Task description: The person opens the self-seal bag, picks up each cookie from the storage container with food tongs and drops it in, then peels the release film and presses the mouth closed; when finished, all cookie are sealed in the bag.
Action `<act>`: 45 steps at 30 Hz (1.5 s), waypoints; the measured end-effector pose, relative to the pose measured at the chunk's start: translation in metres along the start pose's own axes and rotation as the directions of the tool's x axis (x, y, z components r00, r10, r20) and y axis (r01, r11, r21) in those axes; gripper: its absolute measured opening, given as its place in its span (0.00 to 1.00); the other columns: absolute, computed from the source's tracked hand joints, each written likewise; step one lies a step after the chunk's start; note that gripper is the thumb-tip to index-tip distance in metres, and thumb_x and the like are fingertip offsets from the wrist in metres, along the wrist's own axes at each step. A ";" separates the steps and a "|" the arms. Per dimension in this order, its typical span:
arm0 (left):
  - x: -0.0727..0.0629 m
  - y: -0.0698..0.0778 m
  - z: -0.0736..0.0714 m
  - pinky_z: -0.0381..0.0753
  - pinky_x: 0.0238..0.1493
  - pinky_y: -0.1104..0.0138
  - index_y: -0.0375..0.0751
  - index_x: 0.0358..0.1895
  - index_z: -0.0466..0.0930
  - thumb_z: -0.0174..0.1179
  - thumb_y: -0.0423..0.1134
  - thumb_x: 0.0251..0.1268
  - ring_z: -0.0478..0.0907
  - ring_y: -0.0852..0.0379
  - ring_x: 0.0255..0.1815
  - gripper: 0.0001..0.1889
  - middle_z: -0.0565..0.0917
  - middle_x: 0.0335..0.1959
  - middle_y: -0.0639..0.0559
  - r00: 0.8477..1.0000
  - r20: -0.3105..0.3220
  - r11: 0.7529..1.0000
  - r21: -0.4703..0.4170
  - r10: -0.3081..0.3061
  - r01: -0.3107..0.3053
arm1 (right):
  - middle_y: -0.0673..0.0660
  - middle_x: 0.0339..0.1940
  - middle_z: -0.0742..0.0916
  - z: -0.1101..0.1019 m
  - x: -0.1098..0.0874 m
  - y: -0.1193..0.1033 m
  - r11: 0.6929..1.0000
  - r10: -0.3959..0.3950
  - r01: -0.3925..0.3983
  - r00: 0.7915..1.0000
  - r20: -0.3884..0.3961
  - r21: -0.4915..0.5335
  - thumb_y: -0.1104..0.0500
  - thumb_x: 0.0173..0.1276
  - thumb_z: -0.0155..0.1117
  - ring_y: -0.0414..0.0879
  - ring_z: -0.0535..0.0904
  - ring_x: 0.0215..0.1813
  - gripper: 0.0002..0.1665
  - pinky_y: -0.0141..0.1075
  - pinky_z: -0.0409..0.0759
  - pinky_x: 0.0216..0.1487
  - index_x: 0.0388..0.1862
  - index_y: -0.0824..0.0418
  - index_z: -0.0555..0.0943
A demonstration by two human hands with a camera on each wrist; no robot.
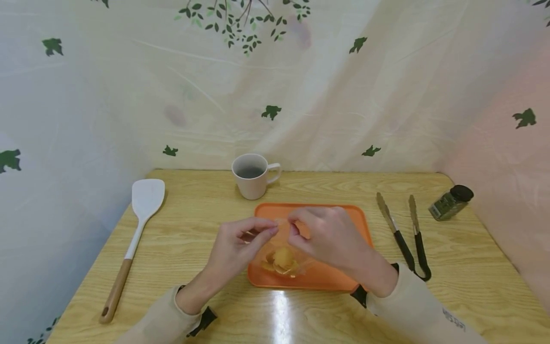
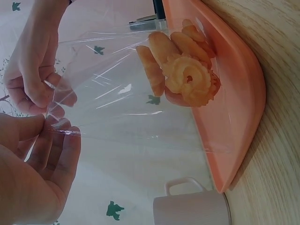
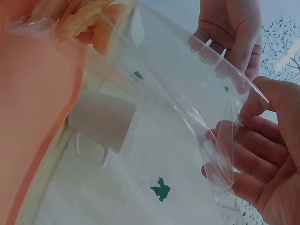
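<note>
A clear plastic bag (image 2: 117, 101) stands upright over an orange tray (image 1: 326, 278), with several golden-brown cookies (image 2: 188, 80) at its bottom. One cookie has a ruffled, piped shape; others are long and flat. My left hand (image 1: 236, 242) pinches the bag's upper edge between thumb and fingers. Close beside it, my right hand (image 1: 333, 236) pinches the same edge with thumb and index finger. In the right wrist view, the other right-hand fingers (image 3: 253, 159) spread behind the transparent film.
Behind the tray stands a light mug (image 1: 251, 179) with its handle to the right. A white spatula (image 1: 139, 229) with a wooden handle lies at left. Black-handled tongs (image 1: 406, 248) and a black-capped spice jar (image 1: 449, 204) are at right. A patterned curtain (image 1: 318, 119) hangs behind.
</note>
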State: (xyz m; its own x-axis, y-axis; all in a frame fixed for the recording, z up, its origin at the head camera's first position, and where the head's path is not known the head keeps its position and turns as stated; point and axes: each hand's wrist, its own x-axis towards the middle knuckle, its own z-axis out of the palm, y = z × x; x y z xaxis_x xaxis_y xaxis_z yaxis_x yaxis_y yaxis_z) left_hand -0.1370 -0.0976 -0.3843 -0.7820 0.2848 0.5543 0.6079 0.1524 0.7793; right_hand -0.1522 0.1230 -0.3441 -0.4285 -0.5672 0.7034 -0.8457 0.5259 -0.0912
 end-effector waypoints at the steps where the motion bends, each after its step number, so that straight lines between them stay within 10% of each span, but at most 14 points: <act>1: 0.000 0.000 0.000 0.87 0.31 0.63 0.40 0.43 0.89 0.67 0.27 0.66 0.86 0.58 0.34 0.07 0.90 0.40 0.51 1.000 -0.001 1.000 0.001 -0.001 0.001 | 0.49 0.20 0.83 0.000 0.000 0.000 1.000 -0.005 0.005 1.000 0.002 -0.014 0.67 0.51 0.65 0.34 0.64 0.14 0.05 0.23 0.56 0.15 0.29 0.60 0.83; 23: 0.001 0.000 0.000 0.87 0.32 0.62 0.39 0.43 0.89 0.67 0.28 0.66 0.87 0.58 0.34 0.06 0.90 0.41 0.51 1.000 0.005 1.000 0.012 0.000 0.000 | 0.54 0.26 0.83 0.003 0.003 -0.004 0.976 -0.080 0.070 0.996 -0.038 -0.207 0.68 0.52 0.66 0.47 0.79 0.25 0.04 0.32 0.76 0.18 0.26 0.61 0.82; 45: 0.006 0.006 0.002 0.87 0.32 0.59 0.40 0.40 0.88 0.67 0.34 0.69 0.85 0.49 0.30 0.03 0.89 0.34 0.52 0.994 0.004 0.994 -0.022 -0.110 0.110 | 0.50 0.25 0.85 0.005 0.005 0.011 0.993 0.084 -0.069 0.983 -0.161 0.095 0.70 0.51 0.64 0.42 0.82 0.26 0.08 0.33 0.81 0.26 0.28 0.60 0.83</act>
State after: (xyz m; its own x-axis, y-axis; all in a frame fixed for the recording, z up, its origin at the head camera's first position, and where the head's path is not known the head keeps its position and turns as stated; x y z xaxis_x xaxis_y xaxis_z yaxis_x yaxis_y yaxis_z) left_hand -0.1374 -0.0932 -0.3768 -0.8438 0.2704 0.4636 0.5146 0.1620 0.8420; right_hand -0.1652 0.1230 -0.3451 -0.4413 -0.4117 0.7973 -0.8405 0.5009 -0.2065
